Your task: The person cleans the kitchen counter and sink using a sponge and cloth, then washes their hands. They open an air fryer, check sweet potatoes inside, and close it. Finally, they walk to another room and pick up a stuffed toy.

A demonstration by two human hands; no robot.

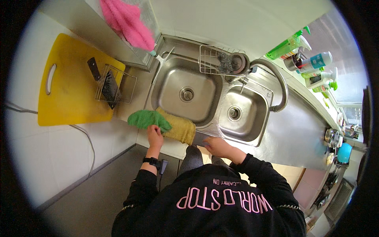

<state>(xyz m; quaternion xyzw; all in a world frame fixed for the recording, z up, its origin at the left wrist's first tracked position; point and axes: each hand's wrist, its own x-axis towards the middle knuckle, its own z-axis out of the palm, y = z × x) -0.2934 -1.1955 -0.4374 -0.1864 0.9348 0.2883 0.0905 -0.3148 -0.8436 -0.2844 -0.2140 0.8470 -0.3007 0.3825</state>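
Observation:
My left hand [155,137] pinches the near edge of a green cloth [146,120] at the front of the sink. The green cloth partly overlaps a yellow cloth [179,130], which is draped over the front rim of the large basin. Just right of the yellow cloth, my right hand [220,147] hovers by the counter's front edge with its fingers loosely bent and nothing visible in them. Beyond both hands lies the stainless steel double sink, with a large basin [168,81] on the left and a small basin [251,124] on the right.
A yellow cutting board [71,86] stands at the left wall, with a knife [111,89] in a wire rack [130,89] before it. A wire basket [207,59] holds a steel scourer [224,62]. The curved faucet [282,80] rises behind the small basin. Several bottles [315,62] line the sill.

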